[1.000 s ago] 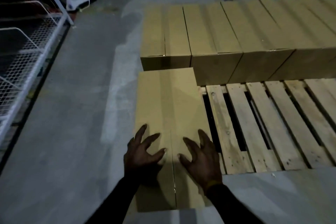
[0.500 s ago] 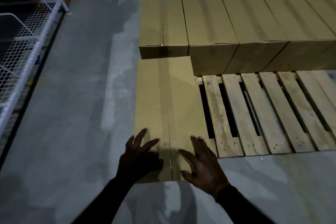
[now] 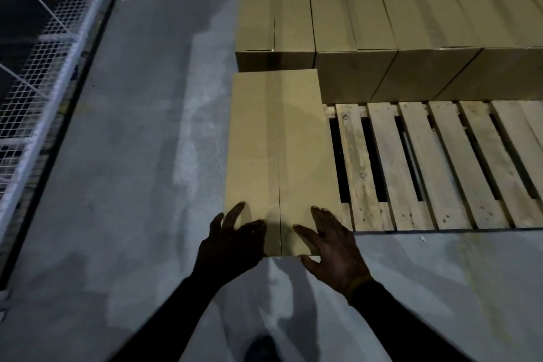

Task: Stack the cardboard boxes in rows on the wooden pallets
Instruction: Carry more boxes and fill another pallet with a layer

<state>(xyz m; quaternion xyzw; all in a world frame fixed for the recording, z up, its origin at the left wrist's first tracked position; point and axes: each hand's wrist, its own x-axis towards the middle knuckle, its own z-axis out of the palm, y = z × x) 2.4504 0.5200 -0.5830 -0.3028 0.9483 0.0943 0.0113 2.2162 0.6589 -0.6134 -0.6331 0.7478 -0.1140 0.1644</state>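
Overhanging pallet (image 3: 417,161) edge: box (image 3: 276,138); slats bare rightward.

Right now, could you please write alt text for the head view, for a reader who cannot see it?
Two hands, left hand and right hand, rest with spread fingers on the near end of a long cardboard box at the left end of a wooden pallet. A row of boxes fills the pallet's far side, on a concrete floor.

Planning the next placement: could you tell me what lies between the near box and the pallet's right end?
Only bare pallet slats, right of the near box, in the head view.
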